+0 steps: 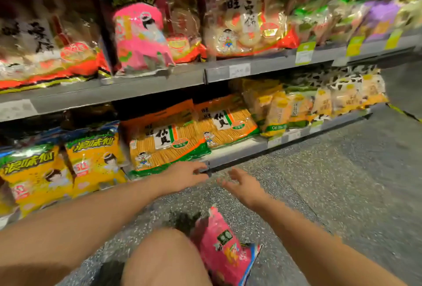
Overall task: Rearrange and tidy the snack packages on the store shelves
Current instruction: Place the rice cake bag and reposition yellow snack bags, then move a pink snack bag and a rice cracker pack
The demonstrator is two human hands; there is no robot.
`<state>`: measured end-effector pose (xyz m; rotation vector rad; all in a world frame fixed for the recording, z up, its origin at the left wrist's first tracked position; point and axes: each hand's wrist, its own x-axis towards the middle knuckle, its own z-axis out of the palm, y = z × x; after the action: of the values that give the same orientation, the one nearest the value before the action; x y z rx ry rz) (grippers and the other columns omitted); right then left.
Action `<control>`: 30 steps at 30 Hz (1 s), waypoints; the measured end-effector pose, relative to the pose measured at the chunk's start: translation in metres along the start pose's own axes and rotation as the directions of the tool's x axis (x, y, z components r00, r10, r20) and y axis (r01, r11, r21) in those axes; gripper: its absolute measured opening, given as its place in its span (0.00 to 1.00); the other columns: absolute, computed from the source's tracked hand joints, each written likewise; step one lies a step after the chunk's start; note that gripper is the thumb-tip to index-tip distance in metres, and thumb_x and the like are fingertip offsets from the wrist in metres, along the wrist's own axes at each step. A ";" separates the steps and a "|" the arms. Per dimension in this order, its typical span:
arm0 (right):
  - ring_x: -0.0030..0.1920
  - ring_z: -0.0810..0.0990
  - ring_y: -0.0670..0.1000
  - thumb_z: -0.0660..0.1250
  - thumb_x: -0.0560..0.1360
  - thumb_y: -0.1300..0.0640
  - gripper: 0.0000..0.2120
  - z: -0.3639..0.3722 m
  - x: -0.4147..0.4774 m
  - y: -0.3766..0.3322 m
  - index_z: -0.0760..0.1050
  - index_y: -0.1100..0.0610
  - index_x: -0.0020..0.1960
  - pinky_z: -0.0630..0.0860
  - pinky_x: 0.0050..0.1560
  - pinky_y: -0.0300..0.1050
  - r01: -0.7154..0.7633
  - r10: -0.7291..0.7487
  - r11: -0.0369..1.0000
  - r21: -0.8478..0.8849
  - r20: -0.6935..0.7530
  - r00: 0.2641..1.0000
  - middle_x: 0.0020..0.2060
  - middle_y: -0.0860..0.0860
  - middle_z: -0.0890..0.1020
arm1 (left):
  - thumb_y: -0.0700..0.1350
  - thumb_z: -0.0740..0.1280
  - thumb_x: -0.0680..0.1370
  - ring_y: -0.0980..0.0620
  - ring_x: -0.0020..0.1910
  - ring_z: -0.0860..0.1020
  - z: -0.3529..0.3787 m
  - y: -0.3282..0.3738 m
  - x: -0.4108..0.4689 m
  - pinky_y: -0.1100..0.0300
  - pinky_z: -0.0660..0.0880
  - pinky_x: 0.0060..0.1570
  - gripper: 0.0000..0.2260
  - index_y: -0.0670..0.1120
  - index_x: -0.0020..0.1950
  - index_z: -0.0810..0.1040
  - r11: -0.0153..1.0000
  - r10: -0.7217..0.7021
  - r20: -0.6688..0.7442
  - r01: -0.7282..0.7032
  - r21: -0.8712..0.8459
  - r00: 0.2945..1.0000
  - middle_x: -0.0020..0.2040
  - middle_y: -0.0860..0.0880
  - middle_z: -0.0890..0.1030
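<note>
My left hand point(185, 174) reaches toward the front edge of the lower shelf point(237, 152), fingers apart, just below an orange and green cracker bag point(164, 146). My right hand point(242, 181) hovers beside it over the floor, open and holding nothing. A second orange cracker bag point(225, 123) lies to the right on the same shelf. A pink snack bag point(225, 251) rests by my bare knee point(164, 260) near the floor. Another pink bag point(139, 36) stands on the upper shelf point(146, 84).
Yellow snack bags point(61, 166) fill the lower shelf's left end. Red-trimmed rice cracker bags point(249, 22) line the upper shelf, with green and purple packs point(365, 16) at far right. Pale yellow packs point(303, 105) sit on the lower right. Speckled grey floor point(342, 182) stretches to the right.
</note>
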<state>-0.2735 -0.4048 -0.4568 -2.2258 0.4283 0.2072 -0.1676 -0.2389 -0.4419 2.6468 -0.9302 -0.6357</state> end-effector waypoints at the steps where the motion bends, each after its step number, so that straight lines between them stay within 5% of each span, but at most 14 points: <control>1: 0.64 0.74 0.54 0.65 0.75 0.45 0.28 -0.004 0.000 0.021 0.67 0.58 0.70 0.69 0.61 0.43 -0.041 0.041 0.999 0.016 -0.002 0.999 0.67 0.54 0.74 | 0.57 0.59 0.79 0.49 0.61 0.74 0.012 0.011 0.015 0.62 0.69 0.52 0.21 0.55 0.71 0.66 0.999 0.038 0.071 -0.038 0.006 0.997 0.66 0.49 0.74; 6: 0.66 0.71 0.55 0.68 0.72 0.43 0.36 0.024 0.011 0.109 0.60 0.56 0.73 0.68 0.63 0.45 -0.280 0.276 0.959 0.035 0.090 0.957 0.70 0.55 0.70 | 0.58 0.62 0.77 0.47 0.73 0.61 0.080 0.009 0.060 0.59 0.59 0.69 0.32 0.52 0.77 0.54 0.996 0.040 0.364 -0.068 0.065 0.931 0.76 0.47 0.59; 12: 0.69 0.67 0.61 0.67 0.69 0.40 0.41 0.104 0.035 0.167 0.54 0.51 0.75 0.67 0.67 0.52 -0.444 0.480 0.871 -0.211 0.166 0.862 0.72 0.60 0.62 | 0.59 0.65 0.75 0.44 0.70 0.66 0.148 -0.036 0.065 0.59 0.65 0.66 0.37 0.55 0.77 0.47 0.998 -0.050 0.518 0.056 0.004 0.854 0.74 0.42 0.63; 16: 0.71 0.61 0.63 0.64 0.52 0.22 0.57 0.139 0.049 0.186 0.51 0.44 0.74 0.61 0.69 0.61 -0.479 0.623 0.748 -0.459 0.238 0.745 0.75 0.56 0.56 | 0.66 0.67 0.70 0.43 0.70 0.64 0.174 -0.061 0.066 0.58 0.64 0.67 0.43 0.60 0.76 0.44 0.990 -0.087 0.560 0.135 -0.045 0.824 0.75 0.42 0.60; 20: 0.70 0.67 0.55 0.63 0.35 0.18 0.76 0.154 0.055 0.186 0.48 0.54 0.76 0.63 0.70 0.53 -0.473 0.516 0.854 -0.215 0.452 0.727 0.70 0.52 0.67 | 0.70 0.67 0.64 0.44 0.74 0.59 0.201 -0.064 0.068 0.55 0.61 0.71 0.48 0.61 0.75 0.43 0.987 -0.087 0.553 0.145 -0.063 0.829 0.77 0.42 0.55; 23: 0.63 0.75 0.52 0.79 0.51 0.37 0.61 0.160 0.048 0.176 0.51 0.56 0.73 0.71 0.62 0.45 -0.487 0.481 0.869 -0.086 0.380 0.790 0.61 0.52 0.77 | 0.68 0.67 0.63 0.44 0.76 0.50 0.217 -0.054 0.066 0.53 0.54 0.74 0.49 0.59 0.76 0.44 0.969 -0.119 0.513 0.211 -0.125 0.850 0.78 0.45 0.43; 30: 0.59 0.78 0.58 0.67 0.73 0.53 0.14 0.155 0.044 0.146 0.71 0.57 0.56 0.72 0.53 0.45 -0.452 0.472 0.879 -0.150 0.150 0.869 0.57 0.58 0.80 | 0.64 0.68 0.69 0.47 0.77 0.47 0.218 -0.051 0.059 0.52 0.52 0.74 0.46 0.54 0.77 0.44 0.954 -0.114 0.474 0.229 -0.193 0.873 0.78 0.48 0.44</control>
<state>-0.2875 -0.3814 -0.6730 -2.1522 0.8658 0.7002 -0.2051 -0.2602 -0.6695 2.4122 -0.6653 -1.3728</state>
